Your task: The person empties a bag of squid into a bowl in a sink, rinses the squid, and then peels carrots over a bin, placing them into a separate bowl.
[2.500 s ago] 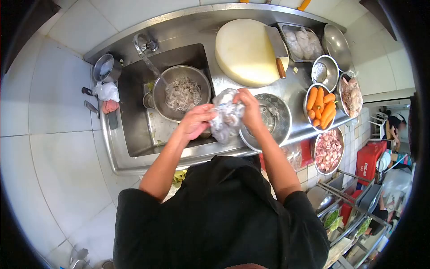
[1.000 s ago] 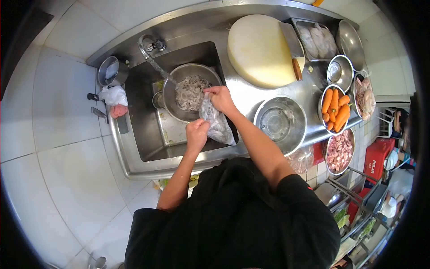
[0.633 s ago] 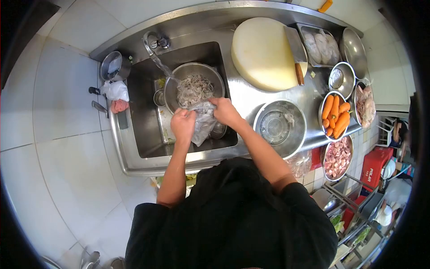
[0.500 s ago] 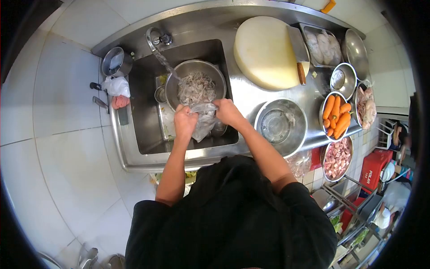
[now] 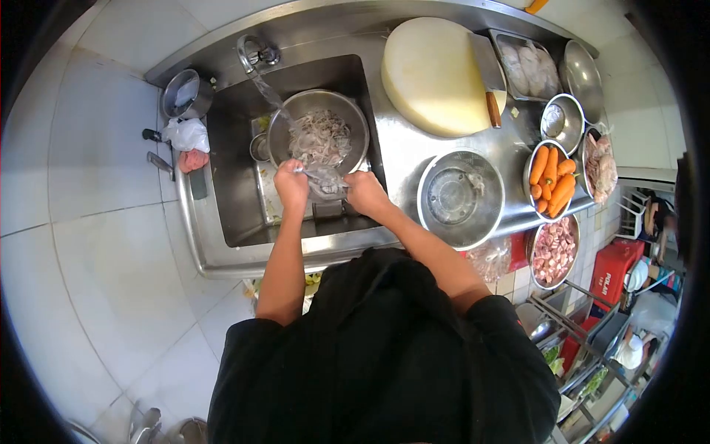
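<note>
My left hand [image 5: 291,182] and my right hand [image 5: 364,192] are both closed on a clear plastic bag [image 5: 326,182], one at each side. The bag is stretched between them over the near rim of a metal bowl [image 5: 359,122]. Greyish shredded food [image 5: 322,137] lies in that bowl, which stands in the steel sink [image 5: 240,177]. Water from the faucet [image 5: 255,55] runs into the bowl at its left side. A small metal cup [image 5: 259,147] sits beside the bowl.
Right of the sink are a large metal bowl [image 5: 460,200], a round cutting board [image 5: 421,81] with a cleaver [image 5: 488,70] on it, and carrots [image 5: 551,177] in a bowl. A bowl of cut meat [image 5: 555,251] stands lower right. Left, a metal pot [image 5: 187,95] and a white bag [image 5: 188,135] sit on the sink edge.
The bag's hanging lower part has been raised and now lies bunched between my hands. Both hands have shifted slightly up and left, and the whole view has moved a little.
</note>
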`<state>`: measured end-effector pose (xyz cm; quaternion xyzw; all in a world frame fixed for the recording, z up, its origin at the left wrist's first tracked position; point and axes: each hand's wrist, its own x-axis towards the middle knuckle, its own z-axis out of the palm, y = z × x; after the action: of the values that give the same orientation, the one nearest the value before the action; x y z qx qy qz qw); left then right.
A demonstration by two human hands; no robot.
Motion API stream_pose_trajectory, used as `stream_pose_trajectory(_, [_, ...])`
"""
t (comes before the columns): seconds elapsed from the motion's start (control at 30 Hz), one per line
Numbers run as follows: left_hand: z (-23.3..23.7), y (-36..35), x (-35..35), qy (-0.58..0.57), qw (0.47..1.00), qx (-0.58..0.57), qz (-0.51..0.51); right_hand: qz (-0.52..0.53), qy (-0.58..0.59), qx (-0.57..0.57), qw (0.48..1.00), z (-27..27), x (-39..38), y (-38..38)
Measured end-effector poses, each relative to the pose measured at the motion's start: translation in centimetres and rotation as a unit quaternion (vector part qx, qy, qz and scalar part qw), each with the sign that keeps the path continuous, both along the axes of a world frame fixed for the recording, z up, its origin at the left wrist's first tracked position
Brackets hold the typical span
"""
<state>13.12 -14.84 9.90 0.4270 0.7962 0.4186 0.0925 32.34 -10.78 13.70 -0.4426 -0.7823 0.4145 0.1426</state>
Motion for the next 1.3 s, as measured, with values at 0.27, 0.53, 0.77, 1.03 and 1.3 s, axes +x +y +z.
stream_pose_trajectory(0.27, [-0.9, 0.4, -2.4, -0.126, 0.987, -0.088, 0.051, 0.054, 0.127, 0.004, 0.99, 4.6, -1.0, -0.9])
stream_pose_trajectory(0.53, [-1.5, -0.2, -1.9, -0.413, 0.889, -0.17, 0.102, -0.038, 0.219, 0.058, 0.973, 5.4, -1.6, 0.0])
stream_pose_trajectory(0.77, [-0.9, 0.4, 1.9, -0.785, 0.615, 0.046, -0.061, -0.07, 0.169, -0.064, 0.981, 5.0, -1.7, 1.8])
stream_pose_trajectory(1.03, [0.4, 3.2, 1.4, -0.609, 0.775, 0.161, 0.052, -0.043, 0.229, 0.068, 0.97, 4.6, -2.3, 3.7])
stream_pose_trajectory(1.3, [1.0, 4.5, 0.6, -0.508, 0.844, 0.161, 0.063, -0.165, 0.255, -0.186, 0.935, 0.0, -3.4, 4.4])
